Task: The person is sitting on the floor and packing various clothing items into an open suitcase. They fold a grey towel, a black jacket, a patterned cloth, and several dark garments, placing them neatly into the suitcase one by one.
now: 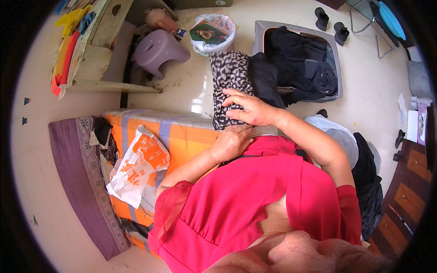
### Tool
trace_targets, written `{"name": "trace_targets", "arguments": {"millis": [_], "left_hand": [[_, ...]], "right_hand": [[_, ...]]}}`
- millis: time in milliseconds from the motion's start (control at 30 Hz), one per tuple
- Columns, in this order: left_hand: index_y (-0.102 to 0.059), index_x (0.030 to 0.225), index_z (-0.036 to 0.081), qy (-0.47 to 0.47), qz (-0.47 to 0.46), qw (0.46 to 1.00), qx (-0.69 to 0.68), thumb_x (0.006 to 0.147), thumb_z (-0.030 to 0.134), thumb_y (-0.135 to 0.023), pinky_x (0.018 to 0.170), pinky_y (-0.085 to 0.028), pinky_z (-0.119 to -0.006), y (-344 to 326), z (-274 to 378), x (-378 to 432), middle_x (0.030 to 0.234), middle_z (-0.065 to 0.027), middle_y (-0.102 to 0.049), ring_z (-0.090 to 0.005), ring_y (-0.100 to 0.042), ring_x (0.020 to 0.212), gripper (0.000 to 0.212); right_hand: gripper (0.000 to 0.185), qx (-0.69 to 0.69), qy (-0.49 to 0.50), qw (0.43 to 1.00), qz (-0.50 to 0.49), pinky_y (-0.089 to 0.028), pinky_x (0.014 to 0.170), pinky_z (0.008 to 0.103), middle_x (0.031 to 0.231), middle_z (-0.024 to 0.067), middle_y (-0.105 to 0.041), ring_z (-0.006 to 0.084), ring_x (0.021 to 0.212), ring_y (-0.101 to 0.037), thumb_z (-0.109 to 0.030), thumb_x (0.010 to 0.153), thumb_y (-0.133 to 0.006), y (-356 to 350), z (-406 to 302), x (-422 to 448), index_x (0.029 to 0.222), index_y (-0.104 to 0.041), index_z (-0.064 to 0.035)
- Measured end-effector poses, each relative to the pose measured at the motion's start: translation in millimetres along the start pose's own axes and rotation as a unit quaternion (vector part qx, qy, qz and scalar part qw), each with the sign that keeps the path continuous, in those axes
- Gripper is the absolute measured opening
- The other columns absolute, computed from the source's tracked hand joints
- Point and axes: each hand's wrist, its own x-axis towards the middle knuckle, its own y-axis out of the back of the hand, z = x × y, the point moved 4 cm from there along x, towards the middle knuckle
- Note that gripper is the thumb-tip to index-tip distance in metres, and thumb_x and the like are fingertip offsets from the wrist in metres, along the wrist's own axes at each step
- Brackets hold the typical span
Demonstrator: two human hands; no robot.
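Note:
A folded leopard-print cloth [229, 70] in black and off-white lies across my lap. On top of it rests my right hand [252, 108], palm down with the fingers spread. My left hand [232, 142] lies at the cloth's near edge, close below my right hand. Its fingers point right, and whether they grip the fabric cannot be seen. A black cloth [264, 78] borders the print on the right. Past it stands a grey fabric storage box [260, 30] holding dark clothes [297, 51].
Beside me on the left, a white plastic bag [136, 167] with orange print lies on an orange striped bed cover [184, 136]. A purple stool [157, 47] and a lined bin [230, 42] stand ahead. Dark shoes [321, 18] are on the floor; clothes [365, 181] are piled right.

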Motion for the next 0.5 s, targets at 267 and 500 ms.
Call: {"name": "trace_targets", "arguments": {"millis": [267,500], "left_hand": [[-0.063,0.096,-0.001,0.125,-0.01,0.958,-0.259,0.09,0.011,-0.053,0.078,-0.048,-0.031,37.4,-20.4,-5.3,0.093,-0.0138,-0.066,-0.0222,-0.063,0.088,0.017],[-0.037,0.134,0.005,0.138,0.136,0.981,0.024,0.088,0.03,-0.057,0.1,-0.035,-0.04,1.2,-124.0,23.0,0.131,-0.0234,-0.043,-0.0407,-0.043,0.119,0.056]], "right_hand": [[0.047,-0.289,0.054,0.956,0.018,-0.024,0.108,0.0476,0.131,0.0144,-0.048,0.0317,0.13,-0.035,-0.034,0.078,-0.065,-18.3,25.5,-39.8,0.114,-0.057,-0.0037],[0.054,-0.309,0.035,0.95,-0.025,-0.022,0.109,0.0477,0.135,0.0074,-0.044,0.0257,0.132,-0.033,-0.022,0.071,-0.071,-7.5,26.6,-60.7,0.121,-0.055,-0.0144]]}}
